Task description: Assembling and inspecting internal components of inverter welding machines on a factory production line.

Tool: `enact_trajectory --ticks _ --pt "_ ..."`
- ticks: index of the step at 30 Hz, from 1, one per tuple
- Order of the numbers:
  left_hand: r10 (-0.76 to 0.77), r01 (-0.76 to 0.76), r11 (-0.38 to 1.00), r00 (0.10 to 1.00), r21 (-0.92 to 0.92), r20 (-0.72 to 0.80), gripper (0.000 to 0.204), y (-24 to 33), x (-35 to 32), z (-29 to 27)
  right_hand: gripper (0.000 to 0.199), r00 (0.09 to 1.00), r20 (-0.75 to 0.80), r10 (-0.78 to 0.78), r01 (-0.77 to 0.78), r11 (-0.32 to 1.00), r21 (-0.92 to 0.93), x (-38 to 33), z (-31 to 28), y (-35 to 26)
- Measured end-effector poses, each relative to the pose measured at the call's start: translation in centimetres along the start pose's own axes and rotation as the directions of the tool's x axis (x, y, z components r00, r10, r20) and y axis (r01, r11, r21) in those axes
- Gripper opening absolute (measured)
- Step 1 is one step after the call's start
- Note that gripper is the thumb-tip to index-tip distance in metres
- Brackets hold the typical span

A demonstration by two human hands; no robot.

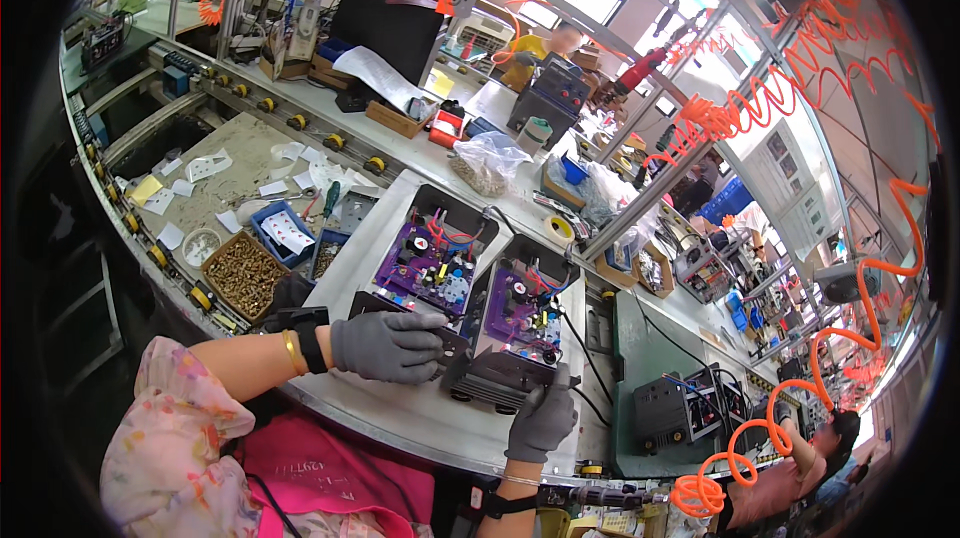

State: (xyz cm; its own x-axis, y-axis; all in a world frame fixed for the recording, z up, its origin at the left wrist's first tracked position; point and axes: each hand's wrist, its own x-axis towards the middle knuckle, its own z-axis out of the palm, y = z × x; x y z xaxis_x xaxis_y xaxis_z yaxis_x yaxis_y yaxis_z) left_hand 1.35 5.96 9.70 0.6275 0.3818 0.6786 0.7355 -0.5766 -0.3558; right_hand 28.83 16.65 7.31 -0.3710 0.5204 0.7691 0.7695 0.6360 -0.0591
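Two open black machine housings with purple circuit boards lie side by side on the light worktop. My left hand [392,346], in a grey glove, is at the front of the left housing [428,263]. Its fingers are bent together against the dark front panel [453,342]; the fingertips are partly hidden. The right housing [522,310] has coloured wires and a slotted front end facing me. My right hand [545,420], also gloved in grey, grips the near right corner of this housing, thumb raised along its edge.
Left of the housings are a cardboard box of brass-coloured fittings [243,276] and a blue bin [285,234]. A roll of tape [559,230] and a plastic bag [490,164] lie beyond. Another black machine [680,406] stands on a green mat at right. Orange coiled hoses [745,458] hang nearby.
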Motion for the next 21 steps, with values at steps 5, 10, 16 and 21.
enact_trajectory --ticks 5,10,16,21 --pt "0.033 -0.03 0.996 0.999 0.088 -0.037 0.021 -0.3 1.0 0.6 0.059 0.976 0.043 0.213 -0.217 0.937 0.274 0.1 -0.9 -1.2" --pt "-0.045 0.055 0.994 0.993 0.091 -0.106 0.022 0.0 1.4 1.1 0.052 0.942 0.165 0.292 -0.322 0.927 0.193 0.4 0.4 -2.5" --pt "-0.093 0.096 0.992 0.995 0.077 -0.042 0.019 0.1 0.6 0.0 0.042 0.991 -0.015 0.133 -0.123 0.95 0.287 0.3 1.0 -2.4" --pt "0.0 -0.009 0.981 0.999 0.191 0.048 0.015 -0.7 -0.7 -1.5 0.046 0.996 -0.078 0.051 -0.03 0.968 0.25 0.4 1.5 -2.2"
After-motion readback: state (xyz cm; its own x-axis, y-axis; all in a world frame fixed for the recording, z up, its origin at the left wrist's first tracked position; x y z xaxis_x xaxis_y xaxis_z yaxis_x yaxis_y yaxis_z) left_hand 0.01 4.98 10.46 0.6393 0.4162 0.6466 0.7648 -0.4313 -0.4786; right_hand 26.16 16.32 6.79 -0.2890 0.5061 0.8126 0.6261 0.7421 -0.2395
